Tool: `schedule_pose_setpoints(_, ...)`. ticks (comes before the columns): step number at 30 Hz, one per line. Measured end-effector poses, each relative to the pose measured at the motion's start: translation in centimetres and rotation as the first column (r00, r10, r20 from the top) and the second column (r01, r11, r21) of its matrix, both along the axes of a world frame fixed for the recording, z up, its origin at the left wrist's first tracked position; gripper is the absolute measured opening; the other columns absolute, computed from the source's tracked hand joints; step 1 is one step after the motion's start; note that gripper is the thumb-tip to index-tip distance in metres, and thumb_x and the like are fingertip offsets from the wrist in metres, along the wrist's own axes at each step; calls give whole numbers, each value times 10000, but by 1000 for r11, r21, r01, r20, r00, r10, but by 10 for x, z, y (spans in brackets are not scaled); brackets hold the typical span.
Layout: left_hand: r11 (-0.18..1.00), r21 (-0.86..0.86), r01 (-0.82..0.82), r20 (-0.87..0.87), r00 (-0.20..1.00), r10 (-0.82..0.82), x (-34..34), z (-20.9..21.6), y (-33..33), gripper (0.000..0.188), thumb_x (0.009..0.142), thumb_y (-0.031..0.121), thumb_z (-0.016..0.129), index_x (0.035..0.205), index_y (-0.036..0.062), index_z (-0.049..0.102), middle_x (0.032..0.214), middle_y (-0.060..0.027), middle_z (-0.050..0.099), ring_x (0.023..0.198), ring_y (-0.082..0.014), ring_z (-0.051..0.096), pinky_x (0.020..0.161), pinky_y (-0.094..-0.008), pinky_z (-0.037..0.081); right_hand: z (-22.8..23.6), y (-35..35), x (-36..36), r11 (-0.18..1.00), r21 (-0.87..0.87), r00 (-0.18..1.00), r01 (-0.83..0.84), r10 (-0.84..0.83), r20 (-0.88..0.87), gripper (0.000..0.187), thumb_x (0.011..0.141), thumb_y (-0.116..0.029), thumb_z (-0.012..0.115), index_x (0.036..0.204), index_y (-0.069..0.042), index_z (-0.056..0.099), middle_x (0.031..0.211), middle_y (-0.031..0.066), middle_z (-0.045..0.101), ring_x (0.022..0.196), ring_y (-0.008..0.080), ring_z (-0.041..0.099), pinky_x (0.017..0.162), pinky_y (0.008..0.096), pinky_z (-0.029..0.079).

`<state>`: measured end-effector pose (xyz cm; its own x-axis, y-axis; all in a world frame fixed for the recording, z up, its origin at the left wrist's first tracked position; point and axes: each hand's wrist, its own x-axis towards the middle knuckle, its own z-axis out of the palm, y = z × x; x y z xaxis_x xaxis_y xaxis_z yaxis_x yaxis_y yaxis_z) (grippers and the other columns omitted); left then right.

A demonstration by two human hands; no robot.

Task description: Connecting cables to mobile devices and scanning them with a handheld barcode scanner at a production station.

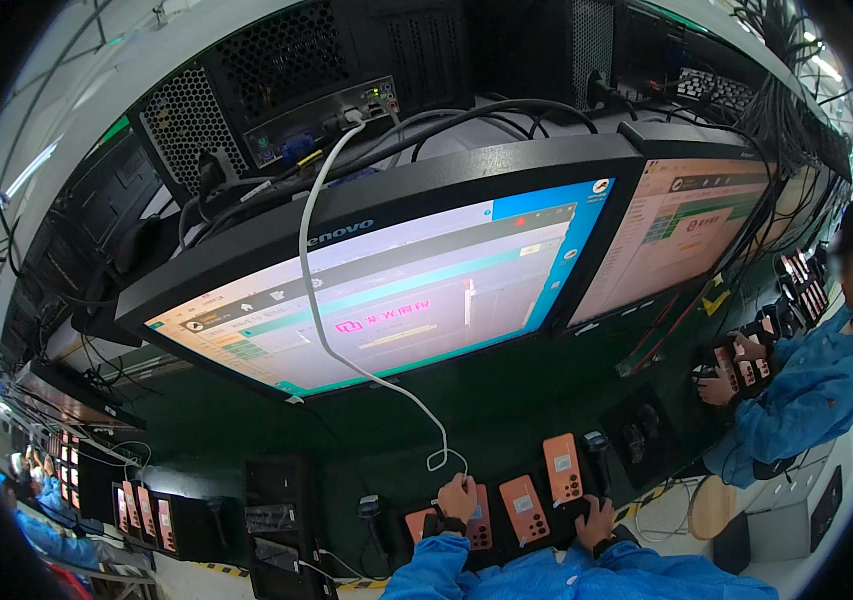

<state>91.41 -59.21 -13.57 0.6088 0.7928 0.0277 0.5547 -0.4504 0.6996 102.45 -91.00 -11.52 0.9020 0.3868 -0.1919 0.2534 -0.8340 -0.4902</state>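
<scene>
My left hand [457,499] is closed in a pinch on the end of a white cable [321,330], which hangs in front of the large monitor. Under that hand lies a copper-coloured smartphone [480,527], partly covered by it. Another phone [417,524] shows at its left, mostly behind my wrist. Between my hands a third phone [524,511] lies back up, with a small white label and dark camera lenses. My right hand [595,521] rests with fingers apart, just below a further phone [562,468]; whether it touches that phone I cannot tell.
Two monitors [376,300] lean over the dark green bench [366,430], with computer cases [286,60] and cables behind. Handheld scanners [371,508] [597,446] stand either side of the phones. Black trays [274,490] lie left. A co-worker in blue [796,390] handles phones at the right.
</scene>
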Motion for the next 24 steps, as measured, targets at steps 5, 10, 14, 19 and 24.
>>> schedule_pose_setpoints(5,1000,8,3,-21,1000,-2,0,-2,1,244,910,286,564,807,70,613,702,-147,658,701,-372,638,654,-489,482,6,3,-1,1000,8,999,-14,14,32,550,752,-166,626,1283,-139,483,1229,284,417,1101,479,447,963,547,391)
schedule_pose_setpoints(10,1000,-1,8,-39,999,-8,0,-1,1,247,912,282,561,810,63,612,725,-159,665,710,-382,639,660,-495,480,0,2,0,1000,1,999,-6,6,42,557,738,-176,633,1278,-164,495,1224,283,422,1087,483,448,945,558,399)
schedule_pose_setpoints(14,1000,28,8,-21,1000,-7,1,1,1,242,908,277,566,808,61,612,719,-165,661,698,-385,636,649,-494,479,-4,1,-1,1000,22,998,0,-1,58,562,728,-180,637,1275,-179,504,1220,281,426,1081,484,448,935,562,404)
schedule_pose_setpoints(19,999,37,-2,5,1000,2,1,1,0,232,899,270,576,788,69,613,687,-157,650,671,-377,630,638,-488,477,2,3,0,1000,0,1000,0,0,20,562,750,-177,633,1291,-161,484,1254,292,407,1107,489,441,964,560,386)
schedule_pose_setpoints(24,999,47,0,9,1000,-1,1,-2,0,223,892,258,585,778,69,610,679,-153,646,669,-374,627,639,-490,474,-3,1,0,1000,-19,999,-3,3,32,573,741,-181,639,1294,-178,487,1270,305,403,1124,495,433,966,562,392)
